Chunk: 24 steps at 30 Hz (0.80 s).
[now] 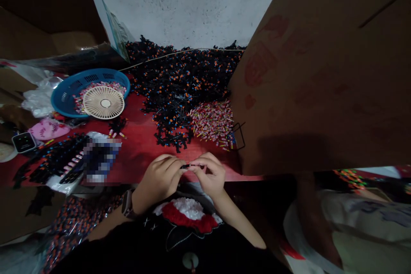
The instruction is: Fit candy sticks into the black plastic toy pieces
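Observation:
My left hand (159, 178) and my right hand (208, 175) meet above the front edge of a red table (141, 154). Their fingertips pinch a small black piece (192, 166), and its exact shape is too small to tell. Just beyond my hands lies a heap of black strips dotted with orange and blue (180, 85). A pile of small pink-and-yellow tubes (212, 123) sits to its right. A looser bunch of black strips (54, 158) lies left of my left hand, which has a wristwatch (127, 204) on its wrist.
A blue plastic basket (90, 92) holds pink pieces, with a round cream fan (103, 102) lying over it. A large cardboard sheet (321, 72) blocks the right side. A pale wall (183, 4) stands behind. A person in pale clothing (359, 222) sits at lower right.

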Available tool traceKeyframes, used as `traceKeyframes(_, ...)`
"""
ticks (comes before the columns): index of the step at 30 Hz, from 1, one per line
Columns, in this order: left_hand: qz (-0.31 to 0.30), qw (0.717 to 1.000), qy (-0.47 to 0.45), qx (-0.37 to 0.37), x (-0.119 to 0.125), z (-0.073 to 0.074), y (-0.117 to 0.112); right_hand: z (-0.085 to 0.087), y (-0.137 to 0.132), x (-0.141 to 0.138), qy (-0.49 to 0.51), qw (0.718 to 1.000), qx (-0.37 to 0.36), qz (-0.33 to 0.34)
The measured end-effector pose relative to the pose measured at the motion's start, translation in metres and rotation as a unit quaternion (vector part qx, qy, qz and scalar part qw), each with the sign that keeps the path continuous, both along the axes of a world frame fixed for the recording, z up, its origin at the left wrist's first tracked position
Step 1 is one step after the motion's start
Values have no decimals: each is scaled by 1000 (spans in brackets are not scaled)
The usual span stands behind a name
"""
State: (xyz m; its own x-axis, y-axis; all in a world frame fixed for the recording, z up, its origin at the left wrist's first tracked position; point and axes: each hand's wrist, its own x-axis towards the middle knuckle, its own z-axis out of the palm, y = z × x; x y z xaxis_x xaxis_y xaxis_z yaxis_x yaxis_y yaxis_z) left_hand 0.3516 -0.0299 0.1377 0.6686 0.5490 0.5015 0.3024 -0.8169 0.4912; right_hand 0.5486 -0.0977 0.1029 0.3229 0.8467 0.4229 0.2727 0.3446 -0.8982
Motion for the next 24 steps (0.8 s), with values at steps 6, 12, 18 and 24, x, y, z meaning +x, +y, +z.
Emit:
traceKeyframes(6, 4, 999, -39, 11, -2, -6, -2, 3, -2, 12, 19, 999, -20, 24)
traceKeyframes(12, 35, 997, -50, 44, -2, -5, -1, 6, -12, 5, 139, 985, -81, 61)
traceKeyframes(18, 34, 997, -43, 63, -2, -8, -2, 1, -12, -6, 147, 985, -65, 60)
traceKeyframes(24, 31, 996, -51, 59, 0, -6, -1, 5, -9, -6, 105, 993, -12, 58)
